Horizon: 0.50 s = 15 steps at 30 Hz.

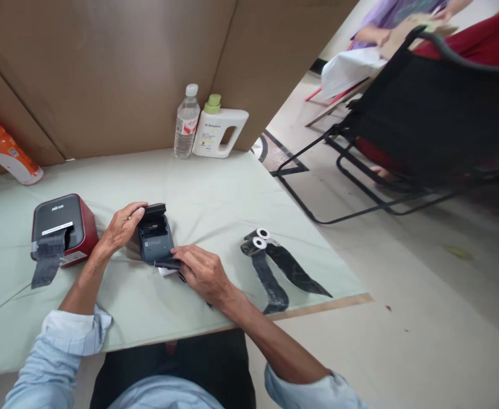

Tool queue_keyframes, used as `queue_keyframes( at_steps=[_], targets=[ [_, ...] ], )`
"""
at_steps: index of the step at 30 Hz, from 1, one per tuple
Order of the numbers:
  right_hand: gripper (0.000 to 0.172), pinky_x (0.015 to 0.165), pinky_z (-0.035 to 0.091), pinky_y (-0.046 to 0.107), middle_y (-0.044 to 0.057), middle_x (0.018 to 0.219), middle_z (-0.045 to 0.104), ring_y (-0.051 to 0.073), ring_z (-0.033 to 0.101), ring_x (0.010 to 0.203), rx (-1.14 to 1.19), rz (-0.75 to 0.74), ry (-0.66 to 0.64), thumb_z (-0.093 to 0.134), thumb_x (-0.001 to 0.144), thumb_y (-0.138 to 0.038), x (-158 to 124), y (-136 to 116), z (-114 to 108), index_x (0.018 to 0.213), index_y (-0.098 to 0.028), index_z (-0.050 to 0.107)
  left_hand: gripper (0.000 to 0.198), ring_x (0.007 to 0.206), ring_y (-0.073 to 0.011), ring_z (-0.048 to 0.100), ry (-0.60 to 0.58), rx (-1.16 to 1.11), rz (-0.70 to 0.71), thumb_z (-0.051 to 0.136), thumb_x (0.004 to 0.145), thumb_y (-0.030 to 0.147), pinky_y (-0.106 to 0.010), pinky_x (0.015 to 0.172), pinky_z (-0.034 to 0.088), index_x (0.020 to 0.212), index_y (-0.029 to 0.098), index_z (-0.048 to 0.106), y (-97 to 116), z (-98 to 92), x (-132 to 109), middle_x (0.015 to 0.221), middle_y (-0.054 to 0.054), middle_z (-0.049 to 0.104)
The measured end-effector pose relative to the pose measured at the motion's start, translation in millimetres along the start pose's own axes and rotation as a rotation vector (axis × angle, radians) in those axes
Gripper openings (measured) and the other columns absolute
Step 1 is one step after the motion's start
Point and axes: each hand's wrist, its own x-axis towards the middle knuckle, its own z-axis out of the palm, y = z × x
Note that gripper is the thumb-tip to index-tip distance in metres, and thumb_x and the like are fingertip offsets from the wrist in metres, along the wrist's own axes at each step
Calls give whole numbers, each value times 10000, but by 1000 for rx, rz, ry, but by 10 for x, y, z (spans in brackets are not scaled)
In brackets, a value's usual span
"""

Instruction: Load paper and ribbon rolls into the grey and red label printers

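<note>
A small dark handheld printer (154, 245) lies on the pale green tablecloth with its black lid (154, 210) raised and its compartment exposed. My left hand (124, 226) is closed on the lid's left end, thumb and fingers pressed to it. Just below the printer, my right hand (202, 272) pinches a dark strip (167, 264) that looks like part of a roll. A bit of white (166, 272) shows under the strip. The rest of the roll is mostly hidden by my right fingers.
On the left stands a red and black printer (59, 218) with a dark strip hanging out. Two dark rolls (253, 245) with loose tails lie right. A water bottle (187, 125), white jug (217, 133) and orange bottle (8, 150) stand behind. Beyond the table are a black chair (428, 108) and people.
</note>
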Motion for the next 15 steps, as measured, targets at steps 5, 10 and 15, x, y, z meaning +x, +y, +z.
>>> queue_keyframes(
  at_steps=[5,10,15],
  targets=[
    [310,763,629,306,45,931,799,199,783,837,96,162,23,506,951,-29,-53,19,-79,1098,-238,682,603,1206,-296,700,-7,-43,-25,465,1029,657,-420,1042,585,1281,192,753,37,-8,27,1307,-103,764],
    [260,685,603,269,-7,847,771,167,743,718,148,324,100,555,937,-61,-16,5,-181,1033,-258,695,653,1197,-288,694,-18,-81,-48,467,1007,715,-398,1041,583,1263,191,762,51,-6,35,1289,-100,765],
    [318,758,618,279,14,952,807,173,775,821,118,305,166,530,938,-40,269,-19,-110,1087,-258,708,634,1175,-293,699,-5,-77,-50,472,1010,693,-410,1036,579,1241,181,766,56,6,27,1265,-105,770]
  ],
)
